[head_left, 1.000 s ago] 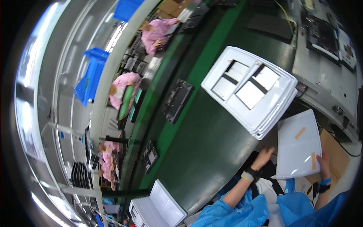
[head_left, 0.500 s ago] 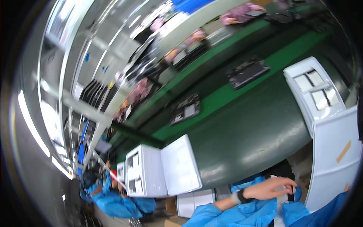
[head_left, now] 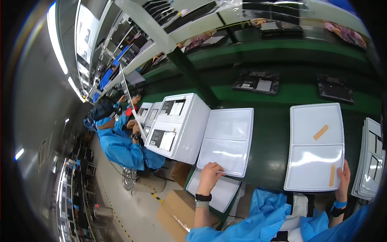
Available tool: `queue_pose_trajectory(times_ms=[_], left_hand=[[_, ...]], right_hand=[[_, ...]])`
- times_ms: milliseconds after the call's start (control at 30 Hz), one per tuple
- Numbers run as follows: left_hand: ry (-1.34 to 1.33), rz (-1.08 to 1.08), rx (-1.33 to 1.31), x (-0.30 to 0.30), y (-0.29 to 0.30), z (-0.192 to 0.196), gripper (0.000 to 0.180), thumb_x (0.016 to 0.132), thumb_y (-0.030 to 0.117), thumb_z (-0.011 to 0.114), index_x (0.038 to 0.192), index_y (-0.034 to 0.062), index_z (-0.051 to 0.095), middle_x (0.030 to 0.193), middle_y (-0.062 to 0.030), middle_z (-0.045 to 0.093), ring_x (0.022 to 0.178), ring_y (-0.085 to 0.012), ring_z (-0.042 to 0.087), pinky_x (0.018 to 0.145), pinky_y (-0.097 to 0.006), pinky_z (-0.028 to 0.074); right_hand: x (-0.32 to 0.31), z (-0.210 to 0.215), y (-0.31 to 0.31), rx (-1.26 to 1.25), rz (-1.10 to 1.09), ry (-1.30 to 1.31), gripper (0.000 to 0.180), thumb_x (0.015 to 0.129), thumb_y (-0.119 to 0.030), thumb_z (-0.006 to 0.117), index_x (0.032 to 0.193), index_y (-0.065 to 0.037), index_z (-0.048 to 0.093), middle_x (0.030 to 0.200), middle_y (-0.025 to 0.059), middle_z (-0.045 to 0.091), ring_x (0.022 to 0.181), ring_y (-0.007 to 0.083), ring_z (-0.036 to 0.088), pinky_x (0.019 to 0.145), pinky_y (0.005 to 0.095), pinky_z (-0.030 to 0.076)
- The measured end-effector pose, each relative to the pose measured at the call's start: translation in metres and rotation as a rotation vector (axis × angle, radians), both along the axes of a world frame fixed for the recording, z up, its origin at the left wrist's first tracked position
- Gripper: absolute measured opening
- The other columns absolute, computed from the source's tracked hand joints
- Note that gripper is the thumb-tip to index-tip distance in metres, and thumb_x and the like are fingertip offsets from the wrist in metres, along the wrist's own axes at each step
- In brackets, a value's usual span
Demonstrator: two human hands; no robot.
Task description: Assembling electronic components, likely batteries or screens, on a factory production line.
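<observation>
My left hand [head_left: 211,176] has its fingers closed at the near edge of an empty white plastic tray [head_left: 229,128], which has two shallow compartments. That tray lies beside a tall stack of white trays [head_left: 189,129]; the top one carries black-and-white flat battery-like packs [head_left: 171,107]. To the right, my right hand [head_left: 343,180] grips the near right corner of another white tray [head_left: 316,137]. Two strips of tan tape [head_left: 321,132] are stuck on this tray. Its near edge reaches the front of the green bench.
Two dark laptop bases [head_left: 256,82] [head_left: 336,88] sit on the green line beyond. Filled white trays [head_left: 369,161] are stacked at far right. A green post [head_left: 193,76] rises behind the tall stack. A co-worker in blue [head_left: 121,141] sits left; cardboard boxes [head_left: 177,211] stand below.
My view has swung left and levelled. My left hand has moved from before my body to the empty tray's edge. The taped tray has come from the right, and my right hand is now visible.
</observation>
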State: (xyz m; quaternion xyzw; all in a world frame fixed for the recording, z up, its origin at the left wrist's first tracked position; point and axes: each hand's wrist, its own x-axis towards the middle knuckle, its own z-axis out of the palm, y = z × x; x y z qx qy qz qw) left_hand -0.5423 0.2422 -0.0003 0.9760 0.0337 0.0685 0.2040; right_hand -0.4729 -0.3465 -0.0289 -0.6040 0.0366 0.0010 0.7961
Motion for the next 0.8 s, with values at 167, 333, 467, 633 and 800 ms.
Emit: queue_pose_trajectory(times_ms=[167,333,467,633,800], left_hand=[[-0.071,-0.077,-0.170,0.003,-0.006,0.026,0.017,0.076,0.002,0.083,0.089,0.0052,0.072,0.093,-0.0076,0.069,0.093,-0.0295,0.065,0.079,-0.041,0.053],[-0.360,-0.018,-0.165,-0.004,-0.024,0.077,0.021,0.077,-0.001,0.083,0.092,0.0030,0.070,0.095,-0.0100,0.068,0.092,-0.0295,0.065,0.079,-0.037,0.053],[-0.519,0.065,-0.121,-0.042,-0.053,0.101,0.024,0.077,-0.008,0.080,0.096,0.0035,0.069,0.097,-0.0101,0.067,0.092,-0.0313,0.065,0.078,-0.039,0.052],[-0.714,0.293,0.067,-0.124,-0.104,0.081,0.028,0.078,-0.014,0.073,0.099,0.0044,0.068,0.098,-0.0120,0.066,0.091,-0.0324,0.064,0.077,-0.039,0.053],[-0.540,0.620,0.040,-0.178,-0.134,-0.020,0.026,0.082,-0.009,0.075,0.102,0.0030,0.064,0.097,-0.0132,0.063,0.089,-0.0313,0.062,0.079,-0.039,0.052]], right_hand=[[0.016,-0.046,0.001,-0.328,0.014,-0.059,0.056,0.103,-0.017,0.065,0.153,0.002,0.047,0.140,0.0121,0.061,0.125,0.0184,0.059,0.109,0.0312,0.043],[0.014,0.017,0.038,-1.075,-0.241,-0.268,0.051,0.099,-0.010,0.062,0.148,0.000,0.052,0.135,0.0159,0.063,0.121,0.0243,0.060,0.105,0.0350,0.045],[-0.005,0.064,0.102,-0.838,0.061,-0.427,0.047,0.093,-0.002,0.061,0.140,-0.001,0.058,0.127,0.0162,0.067,0.108,0.0274,0.063,0.098,0.0360,0.049],[-0.029,0.082,0.175,-0.529,0.705,-0.508,0.047,0.089,-0.001,0.068,0.136,-0.001,0.061,0.118,0.0153,0.073,0.107,0.0349,0.068,0.094,0.0400,0.054],[-0.045,0.046,0.195,-0.503,1.066,-0.589,0.046,0.093,-0.006,0.068,0.139,-0.003,0.059,0.116,0.0134,0.074,0.105,0.0347,0.070,0.096,0.0432,0.053]])
